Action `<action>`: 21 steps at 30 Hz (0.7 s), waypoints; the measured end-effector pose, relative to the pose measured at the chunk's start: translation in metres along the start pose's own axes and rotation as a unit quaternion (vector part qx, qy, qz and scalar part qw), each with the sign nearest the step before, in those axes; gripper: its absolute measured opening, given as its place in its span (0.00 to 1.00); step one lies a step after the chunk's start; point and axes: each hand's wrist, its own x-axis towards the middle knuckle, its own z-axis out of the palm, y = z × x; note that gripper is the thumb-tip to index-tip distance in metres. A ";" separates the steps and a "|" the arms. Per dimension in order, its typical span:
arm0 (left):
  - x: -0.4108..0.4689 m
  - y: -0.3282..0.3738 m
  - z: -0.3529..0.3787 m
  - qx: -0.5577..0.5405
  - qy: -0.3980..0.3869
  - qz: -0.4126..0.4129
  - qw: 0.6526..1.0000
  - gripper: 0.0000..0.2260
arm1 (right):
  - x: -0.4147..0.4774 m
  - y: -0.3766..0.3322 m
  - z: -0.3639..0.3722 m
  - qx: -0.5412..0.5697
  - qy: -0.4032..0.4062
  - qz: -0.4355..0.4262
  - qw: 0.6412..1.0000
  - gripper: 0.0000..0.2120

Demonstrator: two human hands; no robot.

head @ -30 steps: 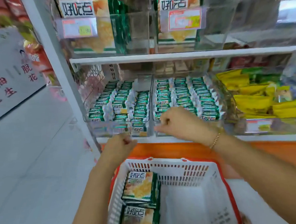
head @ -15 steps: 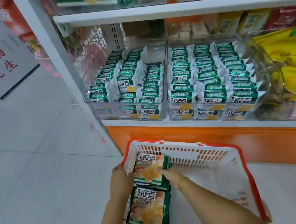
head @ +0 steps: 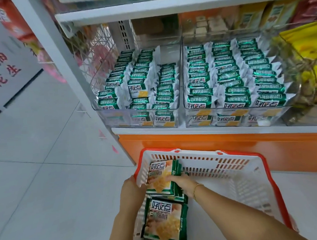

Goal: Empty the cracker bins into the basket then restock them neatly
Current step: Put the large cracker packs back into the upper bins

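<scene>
Down at the near basket (head: 230, 169), left hand (head: 132, 189) and right hand (head: 183, 184) grasp the far stack (head: 161, 180) of large cracker packs from either side, second stack (head: 165, 224) lying nearer, while left bin (head: 109, 120) and right bin (head: 287, 111) on the shelf (head: 191, 128) look filled in tidy rows; restocking seems nearly done.

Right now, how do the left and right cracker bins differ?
The left bin has a gap behind its right-hand row; in the right bin all three rows reach the back. The left bin's rows look uneven, the right bin's even. Both are clear, holding green packs.
</scene>
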 end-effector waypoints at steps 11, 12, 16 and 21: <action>-0.055 0.077 -0.076 -0.121 -0.246 0.098 0.957 0.18 | -0.151 -0.075 -0.050 0.002 -0.057 -0.128 0.990 0.40; -0.064 0.089 -0.089 -0.137 -0.242 0.138 0.951 0.18 | -0.174 -0.086 -0.054 0.009 -0.061 -0.145 0.988 0.39; -0.102 0.144 -0.150 -0.196 -0.167 0.259 0.931 0.20 | -0.266 -0.132 -0.070 0.053 -0.017 -0.234 0.971 0.27; -0.146 0.230 -0.226 -0.191 -0.049 0.411 0.890 0.28 | -0.376 -0.193 -0.067 0.016 0.089 -0.403 0.911 0.21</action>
